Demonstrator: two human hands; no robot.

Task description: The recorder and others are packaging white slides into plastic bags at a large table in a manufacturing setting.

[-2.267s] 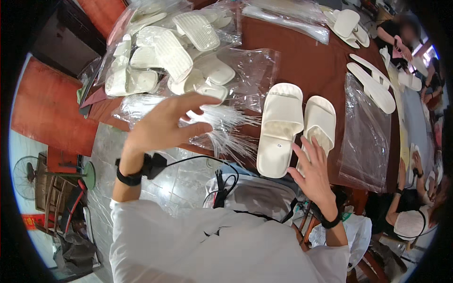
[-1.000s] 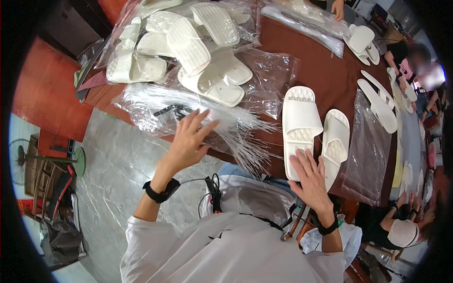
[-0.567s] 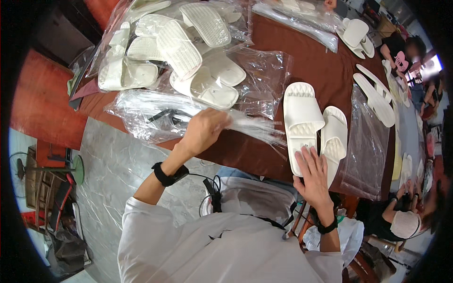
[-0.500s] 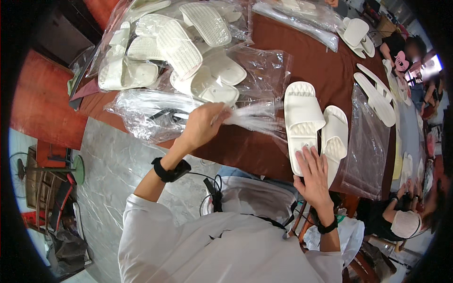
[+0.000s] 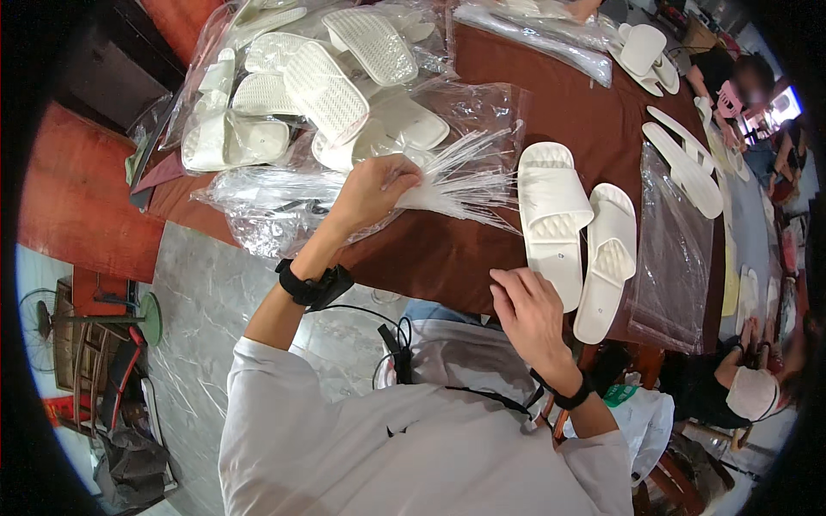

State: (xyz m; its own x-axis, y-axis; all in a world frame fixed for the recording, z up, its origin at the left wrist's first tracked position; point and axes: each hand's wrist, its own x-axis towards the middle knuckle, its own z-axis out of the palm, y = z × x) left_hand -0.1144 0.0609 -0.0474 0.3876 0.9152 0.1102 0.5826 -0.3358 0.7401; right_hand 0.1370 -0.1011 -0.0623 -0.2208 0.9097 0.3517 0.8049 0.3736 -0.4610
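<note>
My left hand (image 5: 372, 193) is pinched on the near end of a stack of clear plastic bags (image 5: 465, 185), whose edges fan out rightward as thin white lines. Part of the stack lies behind my fingers. To the right of it, two white slippers, a left one (image 5: 551, 232) and a right one (image 5: 609, 258), rest side by side with their soles down on the brown cloth. Just beside the near end of the left slipper hovers my right hand (image 5: 532, 316), fingers apart and holding nothing.
Bagged white slippers (image 5: 327, 95) are piled at the far left. A flat clear bag (image 5: 675, 275) lies right of the pair, near two more slippers (image 5: 684, 163). The brown-covered table (image 5: 404, 258) ends close to my body. Other people (image 5: 731, 387) sit along the right side.
My right hand has come off the slippers and moved left and nearer to me. In my left hand the bag edges have spread into a wider fan. The right slipper has shifted slightly.
</note>
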